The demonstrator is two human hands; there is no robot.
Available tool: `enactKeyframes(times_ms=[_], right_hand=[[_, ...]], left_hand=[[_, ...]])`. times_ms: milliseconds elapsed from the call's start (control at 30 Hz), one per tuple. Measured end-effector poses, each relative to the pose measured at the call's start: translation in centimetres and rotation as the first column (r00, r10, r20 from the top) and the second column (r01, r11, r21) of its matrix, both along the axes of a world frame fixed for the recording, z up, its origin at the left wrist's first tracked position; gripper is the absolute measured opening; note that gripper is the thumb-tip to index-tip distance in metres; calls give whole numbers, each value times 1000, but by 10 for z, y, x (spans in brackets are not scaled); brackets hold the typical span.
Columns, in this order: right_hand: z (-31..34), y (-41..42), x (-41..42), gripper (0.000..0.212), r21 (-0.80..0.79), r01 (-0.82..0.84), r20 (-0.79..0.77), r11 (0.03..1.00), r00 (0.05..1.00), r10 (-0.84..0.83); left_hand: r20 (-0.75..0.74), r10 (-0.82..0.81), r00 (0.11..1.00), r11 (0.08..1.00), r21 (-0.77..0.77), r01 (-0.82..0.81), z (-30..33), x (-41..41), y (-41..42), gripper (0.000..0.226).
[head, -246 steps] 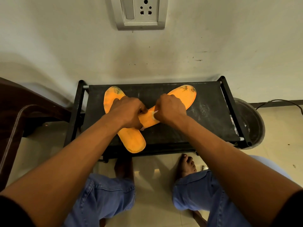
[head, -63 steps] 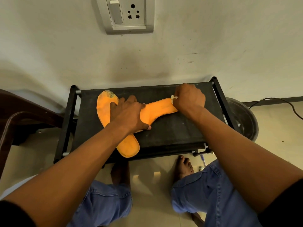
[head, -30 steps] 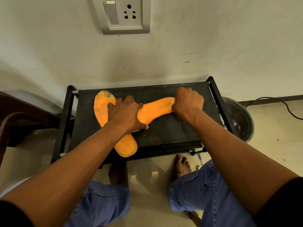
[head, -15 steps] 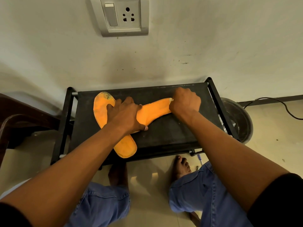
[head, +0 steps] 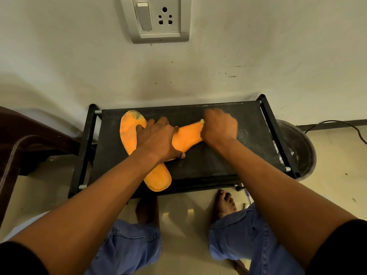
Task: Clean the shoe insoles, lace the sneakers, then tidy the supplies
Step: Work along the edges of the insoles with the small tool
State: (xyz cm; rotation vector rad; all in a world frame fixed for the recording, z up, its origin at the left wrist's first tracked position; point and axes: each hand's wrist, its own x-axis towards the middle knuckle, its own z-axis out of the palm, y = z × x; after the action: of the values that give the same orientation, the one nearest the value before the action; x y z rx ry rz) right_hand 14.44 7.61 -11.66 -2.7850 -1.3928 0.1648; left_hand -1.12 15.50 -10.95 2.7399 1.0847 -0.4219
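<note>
**Two orange insoles crossed on a black table, both hands at work**

Two orange insoles lie crossed on the black table (head: 218, 161) against the wall. The left insole (head: 130, 133) runs from a dark-smudged toe at the table's far left down to a heel that overhangs the near edge. The right insole (head: 187, 137) lies over it, slanting up toward the far right; its far end is hidden under a hand.

The left hand (head: 158, 139) rests flat where the two cross, its fingers (head: 151, 123) spread and fairly straight, pressing down, the thumb tip touching the table at the near edge of the right insole. The right hand (head: 219, 126) is a fist on the far end of the right insole, fingers curled round a white wad (head: 202, 122) of which only a small tuft shows at the thumb side; what the wad is made of cannot be told.

Pale scuffs mark the table to the right of the fist. A round dark bucket (head: 303, 149) stands on the floor just past the table's right end, a black cable (head: 337, 124) trailing along the skirting behind it. A dark brown chair (head: 29, 139) stands at the left. A grey switch and socket plate (head: 156, 18) is on the wall above. Below the table show bare feet on pale tiles and knees in blue denim
</note>
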Motion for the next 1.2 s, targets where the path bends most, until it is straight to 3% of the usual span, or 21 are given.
enactKeyframes(times_ms=[100,233,400,500,633,767,900,1000,1067,1200], right_hand=[[1,-4,20,23,-10,141,-18,990,990,-141],[3,-1,15,20,-6,121,-38,993,992,-121],[-3,8,-19,16,14,-165,-246,986,955,164],[-2,5,-30,8,0,-259,-165,966,953,256],[7,-2,0,15,-56,-23,-14,998,1000,22],[11,-5,17,21,-53,111,-72,992,991,-115],[6,2,-12,14,-1,-68,-191,998,979,67],[1,5,-44,9,10,-276,-305,961,915,266],[2,4,-47,16,-13,-305,-248,952,924,292],[10,0,-16,24,-75,-151,-73,986,987,146]], left_hand=[[2,0,1000,1000,-7,0,0,0,0,97],[-5,6,1000,1000,-11,-6,3,0,-1,96],[-1,25,1000,999,-22,-25,5,1,-3,80],[-4,36,999,999,-39,-37,5,2,-3,79],[-15,9,1000,1000,-16,-9,2,0,-1,94],[-19,7,1000,1000,-14,-7,1,1,0,96],[-28,19,999,1000,-18,-19,4,2,-3,86],[-2,44,999,998,-45,-44,5,2,-3,67],[5,44,999,997,-57,-44,4,2,-3,66],[-25,13,1000,999,-47,-14,2,0,0,89]])
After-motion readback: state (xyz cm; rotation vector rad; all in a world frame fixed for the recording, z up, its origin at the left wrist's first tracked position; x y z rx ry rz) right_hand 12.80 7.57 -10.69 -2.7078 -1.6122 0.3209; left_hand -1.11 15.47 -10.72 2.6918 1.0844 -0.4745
